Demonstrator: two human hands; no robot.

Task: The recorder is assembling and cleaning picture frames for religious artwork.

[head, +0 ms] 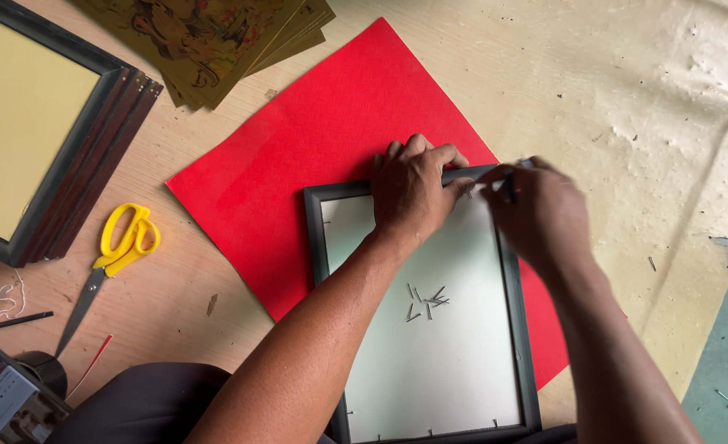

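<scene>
A black picture frame point(321, 247) lies face down on a red sheet point(314, 140), its white backing board point(438, 362) showing. My left hand point(411, 187) presses on the frame's far edge, fingers curled over it. My right hand point(536, 215) is closed around a small dark tool point(509, 182) at the frame's far right corner, touching my left fingertips. Several small nails point(425, 302) lie loose in the middle of the backing board.
Yellow-handled scissors point(117, 247) lie to the left on the wooden table. A stack of dark frames point(92, 156) sits at the far left, a pile of golden prints point(216, 41) at the top. A phone point(6, 395) rests at the bottom left corner.
</scene>
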